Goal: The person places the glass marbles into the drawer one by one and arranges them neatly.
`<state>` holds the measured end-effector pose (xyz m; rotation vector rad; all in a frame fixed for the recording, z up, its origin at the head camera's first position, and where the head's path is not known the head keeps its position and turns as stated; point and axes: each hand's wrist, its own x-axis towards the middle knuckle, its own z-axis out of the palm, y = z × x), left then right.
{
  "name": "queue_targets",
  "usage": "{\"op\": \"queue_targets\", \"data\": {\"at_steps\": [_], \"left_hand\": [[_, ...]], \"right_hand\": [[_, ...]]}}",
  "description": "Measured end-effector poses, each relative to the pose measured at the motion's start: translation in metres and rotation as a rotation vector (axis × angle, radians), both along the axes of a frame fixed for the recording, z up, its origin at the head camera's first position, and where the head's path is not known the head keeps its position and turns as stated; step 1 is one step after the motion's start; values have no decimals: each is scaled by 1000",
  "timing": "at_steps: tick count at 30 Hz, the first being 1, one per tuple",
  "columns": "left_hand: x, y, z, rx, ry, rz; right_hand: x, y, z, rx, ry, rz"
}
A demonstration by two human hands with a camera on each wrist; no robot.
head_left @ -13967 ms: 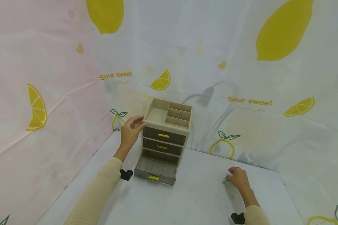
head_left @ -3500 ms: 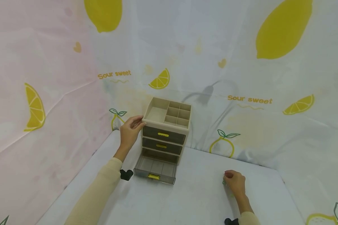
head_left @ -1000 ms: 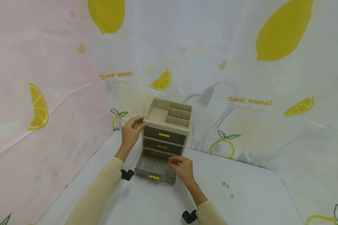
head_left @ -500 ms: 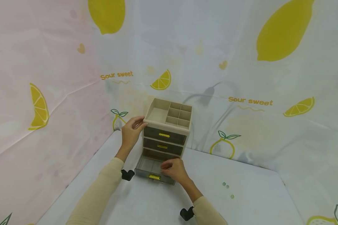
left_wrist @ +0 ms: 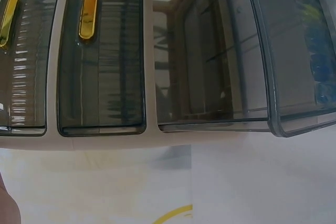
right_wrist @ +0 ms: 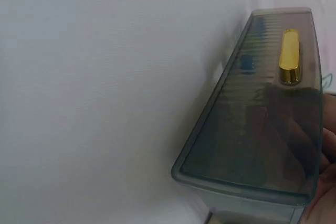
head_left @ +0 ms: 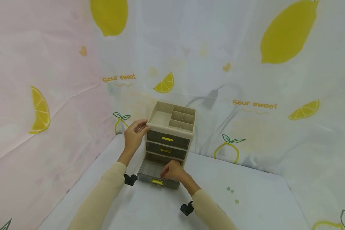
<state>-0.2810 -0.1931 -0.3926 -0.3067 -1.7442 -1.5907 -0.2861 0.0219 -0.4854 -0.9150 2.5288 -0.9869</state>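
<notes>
A beige desktop organizer [head_left: 170,129] with smoky drawers stands on the table, its bottom drawer [head_left: 150,167] pulled out. My left hand [head_left: 133,135] holds the organizer's upper left corner, thumb on the front edge. My right hand [head_left: 173,171] reaches over the front right of the bottom drawer, fingers curled down into it. Those fingertips are partly hidden, and I cannot tell whether they pinch anything. Through the smoky drawer front [right_wrist: 252,140] the right fingers show dimly. Small translucent green beads [head_left: 228,188] lie on the table to the right.
Two upper drawers [left_wrist: 100,77] are closed, with gold handles. The organizer's top has a large tray and several small compartments [head_left: 176,115]. Blue and yellow-green patches [left_wrist: 317,51] show at the bottom drawer's front. A lemon-print sheet [head_left: 207,80] backs the white table [head_left: 212,172].
My right hand has left the beads at the right and come over the open bottom drawer, dipping lower and further left into it. The left hand has stayed on the organizer's corner.
</notes>
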Motion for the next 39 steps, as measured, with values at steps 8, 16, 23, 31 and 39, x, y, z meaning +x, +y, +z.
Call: {"op": "queue_targets", "data": {"at_steps": [8, 16, 23, 31, 39], "left_hand": [[-1, -1, -2, 5, 3, -1], [-5, -2, -5, -4, 11, -10], [-23, -9, -23, 10, 0, 7], [-24, -9, -25, -1, 9, 18], [-20, -9, -21, 1, -9, 20]], "right_hand": [[-6, -14, -8, 105, -11, 1], [-5, -17, -9, 92, -29, 0], [-6, -20, -8, 92, -51, 0], [-6, -19, -8, 107, -41, -3], [-4, -15, -6, 89, -43, -14]]}}
